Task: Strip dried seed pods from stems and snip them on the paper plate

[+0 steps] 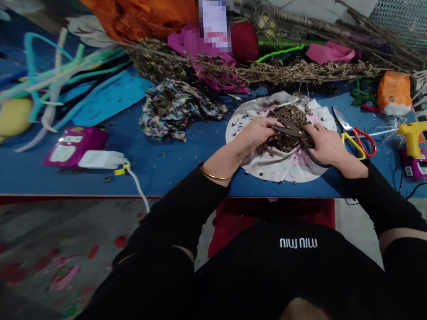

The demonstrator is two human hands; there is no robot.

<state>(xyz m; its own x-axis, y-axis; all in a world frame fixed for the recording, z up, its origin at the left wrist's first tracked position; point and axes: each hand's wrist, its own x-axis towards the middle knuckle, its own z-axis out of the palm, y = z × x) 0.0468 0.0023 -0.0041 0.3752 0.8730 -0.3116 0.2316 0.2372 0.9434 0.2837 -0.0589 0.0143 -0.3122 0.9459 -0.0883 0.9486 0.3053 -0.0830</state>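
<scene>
A round white cloth [270, 164] lies on the blue table with a heap of crumbled dried leaves [291, 113] in its middle. My right hand [328, 145] is wrapped round the black handles of dark scissors [288, 131], whose blades reach left over the heap. At the blade tips, my left hand [259, 133] is closed with its fingers bent together over the leaves. What it pinches is hidden by the fingers and blades. Second scissors [357, 137], with red and yellow handles, lie just right of the cloth.
Behind the cloth run long dried stalks [266, 73]. A crumpled floral cloth [177, 107] lies left of it. Farther left are a purple packet [74, 145], a white power strip [102, 158] and coloured foam strips [71, 74]. A yellow glue gun [414, 137] stands at right.
</scene>
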